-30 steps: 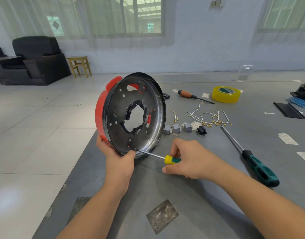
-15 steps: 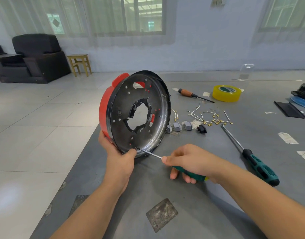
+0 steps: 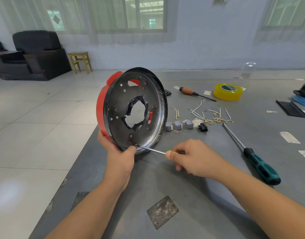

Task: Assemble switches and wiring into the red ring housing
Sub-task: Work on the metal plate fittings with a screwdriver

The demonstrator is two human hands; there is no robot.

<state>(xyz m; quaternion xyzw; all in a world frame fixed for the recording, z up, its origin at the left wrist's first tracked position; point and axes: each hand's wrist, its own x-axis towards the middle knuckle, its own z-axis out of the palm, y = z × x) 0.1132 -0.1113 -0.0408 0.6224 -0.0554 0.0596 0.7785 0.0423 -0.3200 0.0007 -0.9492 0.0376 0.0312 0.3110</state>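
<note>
The red ring housing [image 3: 101, 107] stands on edge at the table's left side, its black metal plate [image 3: 120, 118] facing me. My left hand [image 3: 120, 157] grips its lower rim. My right hand [image 3: 194, 157] holds a small screwdriver [image 3: 152, 149] with a yellow and green handle; its tip sits at a hole low on the plate. Three grey switches [image 3: 178, 125] and a black switch [image 3: 203, 127] lie just right of the housing. White wires [image 3: 212, 115] with brass terminals are scattered behind them.
A long green-handled screwdriver [image 3: 259, 165] lies on the grey table [image 3: 217, 195] to the right. Farther back lie a wooden-handled screwdriver [image 3: 189, 92] and a yellow tape roll [image 3: 228, 91]. Black and blue parts [image 3: 303, 97] sit at the right edge. The table's left edge drops to tiled floor.
My right hand has turned on the screwdriver handle, so the yellow end shows again. The housing has stayed upright in my left hand, with the tip at the same hole.
</note>
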